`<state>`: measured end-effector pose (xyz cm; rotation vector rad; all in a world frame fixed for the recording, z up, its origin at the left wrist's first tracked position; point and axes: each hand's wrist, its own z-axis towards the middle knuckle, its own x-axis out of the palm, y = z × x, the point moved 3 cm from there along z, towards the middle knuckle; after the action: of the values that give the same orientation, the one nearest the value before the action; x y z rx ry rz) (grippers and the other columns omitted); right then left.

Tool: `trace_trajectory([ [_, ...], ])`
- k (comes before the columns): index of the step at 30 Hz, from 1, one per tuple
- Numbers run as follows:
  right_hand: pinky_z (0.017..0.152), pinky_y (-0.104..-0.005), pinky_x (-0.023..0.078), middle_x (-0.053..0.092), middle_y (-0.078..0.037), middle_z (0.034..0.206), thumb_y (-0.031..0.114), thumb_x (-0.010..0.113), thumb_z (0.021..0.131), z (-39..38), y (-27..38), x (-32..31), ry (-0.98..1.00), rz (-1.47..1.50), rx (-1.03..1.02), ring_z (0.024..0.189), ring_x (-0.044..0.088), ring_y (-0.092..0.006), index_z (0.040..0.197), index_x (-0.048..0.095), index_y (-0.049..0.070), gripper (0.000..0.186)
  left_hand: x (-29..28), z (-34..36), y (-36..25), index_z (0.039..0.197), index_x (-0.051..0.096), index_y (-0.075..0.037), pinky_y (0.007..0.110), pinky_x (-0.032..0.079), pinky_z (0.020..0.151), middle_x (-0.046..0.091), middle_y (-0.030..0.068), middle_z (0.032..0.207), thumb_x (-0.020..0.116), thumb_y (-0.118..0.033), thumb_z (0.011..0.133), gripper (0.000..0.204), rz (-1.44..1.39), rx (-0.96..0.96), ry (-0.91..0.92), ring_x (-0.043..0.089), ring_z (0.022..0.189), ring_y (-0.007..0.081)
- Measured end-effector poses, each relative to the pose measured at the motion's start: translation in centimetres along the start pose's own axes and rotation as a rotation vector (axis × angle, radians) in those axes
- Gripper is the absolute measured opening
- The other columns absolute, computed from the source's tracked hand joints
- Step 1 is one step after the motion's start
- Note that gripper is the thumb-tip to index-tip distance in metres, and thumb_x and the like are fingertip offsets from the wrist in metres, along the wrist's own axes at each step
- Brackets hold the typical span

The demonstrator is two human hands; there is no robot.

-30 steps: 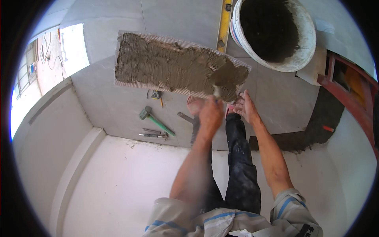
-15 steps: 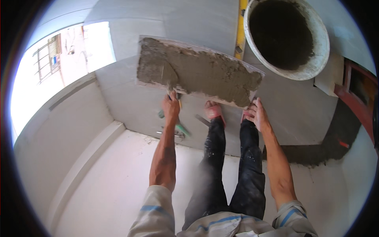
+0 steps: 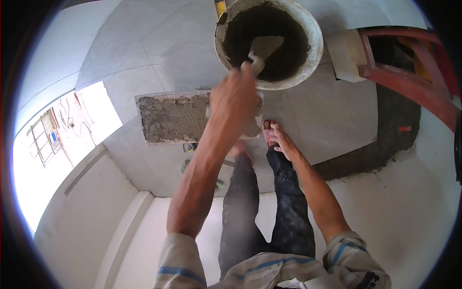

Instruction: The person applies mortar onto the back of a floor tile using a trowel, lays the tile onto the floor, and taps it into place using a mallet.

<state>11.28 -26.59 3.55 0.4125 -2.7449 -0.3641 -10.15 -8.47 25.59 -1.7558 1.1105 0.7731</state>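
My left hand (image 3: 234, 96) is closed around the handle of a trowel (image 3: 266, 46), its flat blade over the grey mortar (image 3: 294, 43) inside a white bucket (image 3: 316, 41). Whether the blade touches the mortar I cannot tell. Under my left forearm lies a rectangular tile (image 3: 144, 142) with a rough coat of mortar (image 3: 173, 118) on its upper face; my arm hides part of its right end. My right hand (image 3: 285, 141) is open and holds nothing, its fingers just apart from the tile's right end, over my right leg and sandal.
Grey tiles (image 3: 332, 120) cover the floor, with a strip of dark mortar (image 3: 397, 113) along the right. A red frame (image 3: 409, 82) stands at the right beside a pale block (image 3: 345, 54). Small green-handled tools (image 3: 185, 165) lie below the coated tile. A yellow level (image 3: 220, 6) shows behind the bucket.
My left hand has carried the trowel from the coated tile up and right, over the bucket. My right hand has come off the tile's right edge. The whole view has shifted.
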Motion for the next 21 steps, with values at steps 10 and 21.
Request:
trace_trajectory([
  [10,0.102,-0.0440,0.037,0.047,-0.013,0.140,0.073,0.039,0.089,3.7,-3.4,-0.6,0.056,-0.029,-0.134,0.128,0.045,-0.0240,0.148,0.030,0.007,0.090,3.1,-3.7,-6.0,0.113,0.062,-0.005,0.047,0.038,0.092,0.060,0.0114,0.115,0.065,-0.015,0.079,0.035,-0.300,0.619,-0.328,0.052,0.116,0.0300],
  [21,0.116,-0.0473,0.011,0.017,-0.019,0.157,0.072,0.034,0.091,4.8,6.6,3.5,-0.346,0.233,-0.165,0.145,0.017,-0.0338,0.152,0.017,0.004,0.093,10.8,-13.2,48.0,0.137,0.038,0.011,0.049,0.038,0.102,0.046,0.0319,0.134,0.040,-0.064,0.092,0.088,-0.024,-1.097,-0.295,0.047,0.124,0.0448],
])
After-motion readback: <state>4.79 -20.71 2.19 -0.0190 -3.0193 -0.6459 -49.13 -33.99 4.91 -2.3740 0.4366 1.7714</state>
